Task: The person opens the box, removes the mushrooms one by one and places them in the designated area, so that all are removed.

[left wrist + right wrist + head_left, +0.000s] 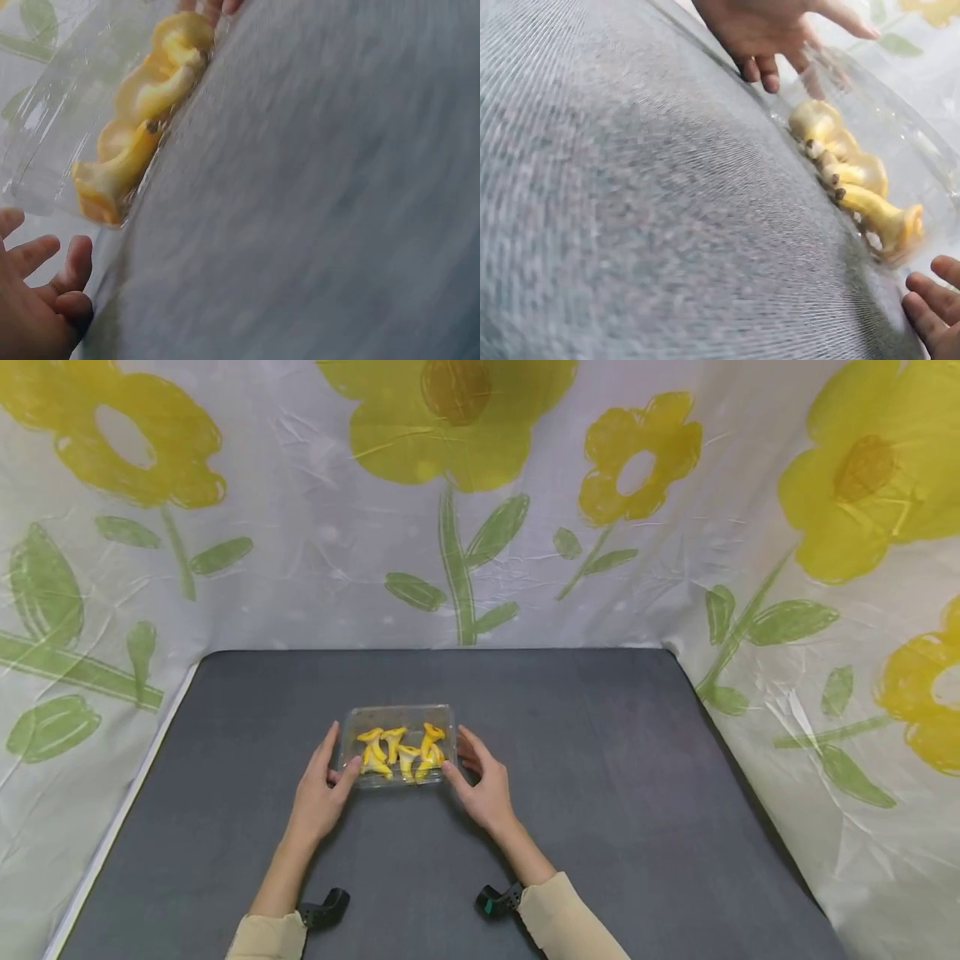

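We have the clear plastic box point(397, 713) lying flat on the dark table point(637, 777), in front of us, with yellow mushrooms point(393, 743) seen inside it. Our left hand point(318, 797) is at the box's left end and our right hand point(486, 789) at its right end, both with fingers loosely spread and neither gripping anything; in the wrist views the fingers stand just off the box, though we cannot tell whether a thumb grazes its rim. To handle it well from here, we would do best to bring both palms in evenly, keep them level, and press only lightly, since thin walls like these probably flex. Any tilt would likely send the mushrooms sliding to one end, so small, matched movements seem wisest.
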Action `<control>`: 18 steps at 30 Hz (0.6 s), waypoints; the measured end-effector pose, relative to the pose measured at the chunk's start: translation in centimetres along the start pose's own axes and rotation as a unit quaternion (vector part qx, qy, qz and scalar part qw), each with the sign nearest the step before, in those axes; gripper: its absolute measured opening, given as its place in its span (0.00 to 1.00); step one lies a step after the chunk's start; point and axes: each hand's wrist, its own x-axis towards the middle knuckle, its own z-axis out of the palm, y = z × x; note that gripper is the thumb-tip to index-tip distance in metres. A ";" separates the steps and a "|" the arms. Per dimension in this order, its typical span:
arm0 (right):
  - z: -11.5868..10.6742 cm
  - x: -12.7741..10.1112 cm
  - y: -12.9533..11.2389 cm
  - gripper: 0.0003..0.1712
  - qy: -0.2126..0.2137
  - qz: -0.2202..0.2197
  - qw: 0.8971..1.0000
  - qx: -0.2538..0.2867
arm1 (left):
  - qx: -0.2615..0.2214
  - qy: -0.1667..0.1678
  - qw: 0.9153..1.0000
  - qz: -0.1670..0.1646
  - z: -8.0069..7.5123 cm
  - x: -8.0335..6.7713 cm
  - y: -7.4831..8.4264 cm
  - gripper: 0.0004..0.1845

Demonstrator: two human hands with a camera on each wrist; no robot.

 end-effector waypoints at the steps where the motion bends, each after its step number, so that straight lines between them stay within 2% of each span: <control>1: 0.1 0.0 0.0 0.36 0.002 -0.003 1.000 -0.003 | -0.006 -0.002 1.000 -0.001 0.1 0.0 0.0 0.39; 9: 0.7 -0.2 0.0 0.38 -0.018 -0.056 0.998 -0.035 | -0.057 -0.002 0.998 0.006 0.5 -0.2 -0.5 0.43; 14: 0.7 -0.3 0.2 0.39 -0.021 -0.066 0.997 -0.046 | -0.051 -0.016 0.999 0.006 0.9 -0.1 -1.0 0.45; 18: 0.7 -0.4 0.3 0.40 -0.021 -0.073 0.996 -0.055 | -0.031 -0.028 0.999 -0.002 1.2 -0.2 -1.1 0.51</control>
